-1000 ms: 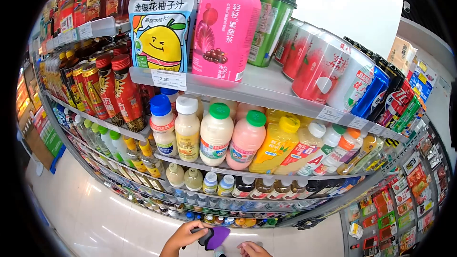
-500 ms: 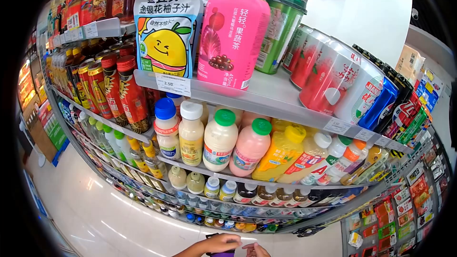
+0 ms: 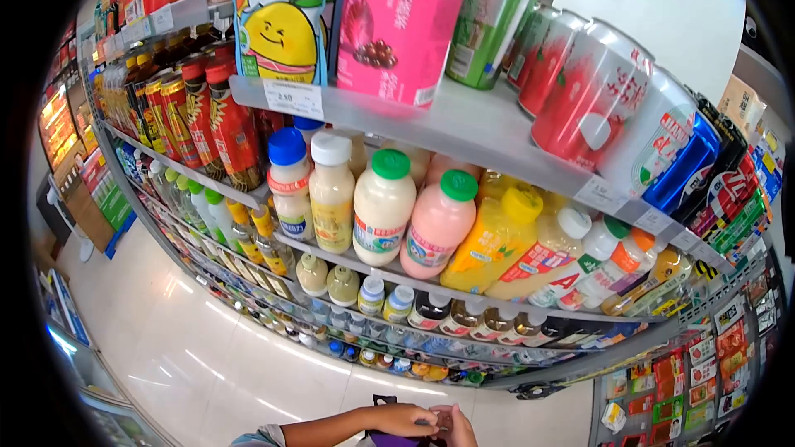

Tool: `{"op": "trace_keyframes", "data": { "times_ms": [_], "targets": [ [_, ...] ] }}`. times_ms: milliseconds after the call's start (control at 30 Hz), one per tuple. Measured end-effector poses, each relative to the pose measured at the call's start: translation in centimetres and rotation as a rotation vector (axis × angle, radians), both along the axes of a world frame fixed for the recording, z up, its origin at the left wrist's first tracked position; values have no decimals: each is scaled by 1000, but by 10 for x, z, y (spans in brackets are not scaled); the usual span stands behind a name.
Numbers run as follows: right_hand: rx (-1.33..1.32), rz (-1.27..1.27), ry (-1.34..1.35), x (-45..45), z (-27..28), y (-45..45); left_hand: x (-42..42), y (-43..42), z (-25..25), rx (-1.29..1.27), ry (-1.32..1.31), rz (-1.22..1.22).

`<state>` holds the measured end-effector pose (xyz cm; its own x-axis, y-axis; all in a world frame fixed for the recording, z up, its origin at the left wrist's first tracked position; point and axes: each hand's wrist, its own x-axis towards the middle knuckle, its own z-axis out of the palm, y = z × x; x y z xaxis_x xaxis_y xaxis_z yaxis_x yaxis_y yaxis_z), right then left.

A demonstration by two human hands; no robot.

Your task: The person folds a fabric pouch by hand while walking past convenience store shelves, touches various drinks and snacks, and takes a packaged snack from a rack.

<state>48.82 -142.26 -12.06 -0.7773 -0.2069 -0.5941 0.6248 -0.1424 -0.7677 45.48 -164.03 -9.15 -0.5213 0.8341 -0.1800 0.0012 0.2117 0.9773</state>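
1. The landmark is the pink green-capped bottle (image 3: 437,232), stood on a shelf of packed drinks near the middle of the view.
2. Well below the landmark, the left hand (image 3: 408,420) is seen with its forearm reaching in from the left and its fingers bent toward the other hand. A small dark piece is seen at its fingertips; whether anything is gripped cannot be told.
3. Also well below the landmark, just right of the left hand, the right hand (image 3: 454,426) is seen with its fingers curled. The two hands are set close together, fingertips to fingertips; whether they touch, or whether anything is grasped by the right, cannot be told.
4. The purple-and-black item (image 3: 393,439) is placed below the landmark and slightly to its left, largely hidden beneath the left hand and cut off by the lower edge.
5. Directly left of the landmark, a white green-capped bottle (image 3: 384,207) is stood; directly right of it, a yellow bottle (image 3: 494,240).
6. Above the landmark, on the next shelf, a pink-labelled bottle (image 3: 397,29) is displayed, with red-and-white cans (image 3: 584,91) farther right.
7. Below and left of the landmark, pale floor (image 3: 273,372) is seen.
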Motion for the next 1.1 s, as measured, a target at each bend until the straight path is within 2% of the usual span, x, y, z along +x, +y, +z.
{"op": "trace_keyframes", "data": {
  "times_ms": [67, 333, 500, 667, 900, 933, 1000, 1100],
  "targets": [
    [-47, 6, -7, 2, 1, 2, 1, -2, 10, -13, -50, 7],
    [-100, 9, 16, 4, 2, 0, 21, -3, -3, 62, -6, 163],
    [-165, -60, -18, 8, 9, 0, 21, -2, 6, 52, 14, 151],
    [-46, 63, 25, 11, 11, 7, 20, 2, 10, 2, -45, 93],
    [-59, -15, -42, 15, 13, 14, 18, 18, 0, -104, -25, 41],
    [-67, -14, -32, 17, 8, 17, 21, 21, -4, -8, 13, 92],
    [-69, -23, -6, 20, 7, 19, 19, 23, 7, -82, -15, 79],
    [-84, -43, 0, 22, 13, 21, 23, 28, 2, -46, -64, 112]
  ]
}}
